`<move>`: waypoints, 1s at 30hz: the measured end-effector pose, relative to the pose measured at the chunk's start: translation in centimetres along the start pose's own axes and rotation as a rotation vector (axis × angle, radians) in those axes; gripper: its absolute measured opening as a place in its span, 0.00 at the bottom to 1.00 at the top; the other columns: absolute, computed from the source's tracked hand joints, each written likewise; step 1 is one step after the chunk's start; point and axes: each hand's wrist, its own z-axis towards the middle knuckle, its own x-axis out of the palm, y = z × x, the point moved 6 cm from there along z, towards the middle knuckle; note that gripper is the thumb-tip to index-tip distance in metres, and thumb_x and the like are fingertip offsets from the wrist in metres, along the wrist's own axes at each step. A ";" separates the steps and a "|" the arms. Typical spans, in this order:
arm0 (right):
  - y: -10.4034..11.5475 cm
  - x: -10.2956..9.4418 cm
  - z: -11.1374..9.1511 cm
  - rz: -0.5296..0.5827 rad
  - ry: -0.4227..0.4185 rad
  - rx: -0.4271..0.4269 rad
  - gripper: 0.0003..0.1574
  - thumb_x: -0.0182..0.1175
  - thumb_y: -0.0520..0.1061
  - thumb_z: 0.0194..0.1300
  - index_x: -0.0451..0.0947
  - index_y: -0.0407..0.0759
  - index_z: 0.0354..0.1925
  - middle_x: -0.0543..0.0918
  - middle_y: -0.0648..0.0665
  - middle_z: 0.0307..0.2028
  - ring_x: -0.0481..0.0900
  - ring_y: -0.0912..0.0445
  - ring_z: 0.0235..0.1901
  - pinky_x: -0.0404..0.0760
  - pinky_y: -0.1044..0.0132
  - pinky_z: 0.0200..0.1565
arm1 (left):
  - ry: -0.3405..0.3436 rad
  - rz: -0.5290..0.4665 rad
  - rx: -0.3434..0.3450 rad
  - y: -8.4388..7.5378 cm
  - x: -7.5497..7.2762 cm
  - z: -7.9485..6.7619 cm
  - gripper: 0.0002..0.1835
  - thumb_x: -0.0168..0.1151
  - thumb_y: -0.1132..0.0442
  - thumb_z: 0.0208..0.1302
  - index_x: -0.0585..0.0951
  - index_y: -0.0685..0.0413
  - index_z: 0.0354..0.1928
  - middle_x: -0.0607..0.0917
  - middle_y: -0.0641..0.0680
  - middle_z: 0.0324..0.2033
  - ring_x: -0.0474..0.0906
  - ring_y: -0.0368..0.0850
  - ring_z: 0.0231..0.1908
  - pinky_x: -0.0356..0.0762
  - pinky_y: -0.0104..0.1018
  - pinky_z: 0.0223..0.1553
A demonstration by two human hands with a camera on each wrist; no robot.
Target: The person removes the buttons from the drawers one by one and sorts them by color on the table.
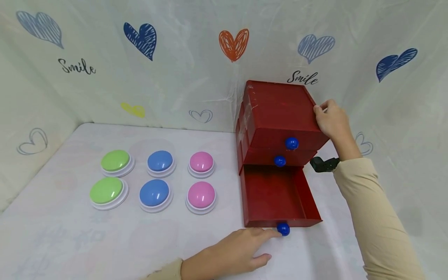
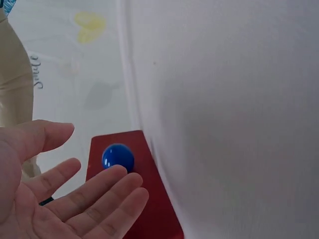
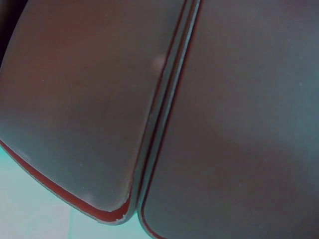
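A red drawer cabinet (image 1: 280,107) stands at the right of the table against the backdrop. Its lowest drawer (image 1: 273,190) is pulled out and its red floor shows; the two drawers above it are closed. My left hand (image 1: 241,247) has its fingers extended, with fingertips right at the blue knob (image 1: 283,229) of the pulled-out drawer. The left wrist view shows those fingers spread in front of the blue knob (image 2: 117,157). At the cabinet's top right edge, my right hand (image 1: 334,120) grips with bent fingers. The right wrist view shows only the cabinet's side (image 3: 89,109).
Left of the cabinet sit two rows of dome buttons on white bases: green (image 1: 106,190), blue (image 1: 154,193) and pink (image 1: 201,195). A black device (image 1: 324,164) is by the right wrist. A white backdrop (image 1: 189,70) with printed hearts hangs behind the table.
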 end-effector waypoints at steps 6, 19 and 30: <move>0.0 0.0 0.1 0.008 0.006 0.003 0.35 0.32 0.58 0.72 0.60 0.30 0.58 0.73 0.29 0.45 0.75 0.40 0.39 0.77 0.54 0.34 | 0.048 0.012 -0.009 0.1 1.1 0.6 0.30 0.57 0.49 0.64 0.61 0.36 0.67 0.70 0.40 0.62 0.69 0.35 0.60 0.76 0.32 0.51; -0.2 0.1 0.0 0.012 0.009 0.006 0.35 0.32 0.58 0.72 0.60 0.30 0.58 0.72 0.29 0.46 0.74 0.39 0.41 0.77 0.53 0.35 | 0.072 -0.040 -0.026 0.7 1.8 1.9 0.37 0.58 0.47 0.63 0.52 0.31 0.70 0.67 0.42 0.64 0.67 0.38 0.61 0.77 0.34 0.51; -0.1 0.1 -0.1 0.004 0.002 -0.002 0.34 0.33 0.58 0.72 0.61 0.30 0.57 0.73 0.29 0.43 0.75 0.40 0.39 0.76 0.58 0.31 | 0.103 -0.124 -0.004 0.9 1.8 3.3 0.35 0.57 0.48 0.64 0.53 0.32 0.70 0.66 0.41 0.65 0.66 0.36 0.62 0.75 0.33 0.53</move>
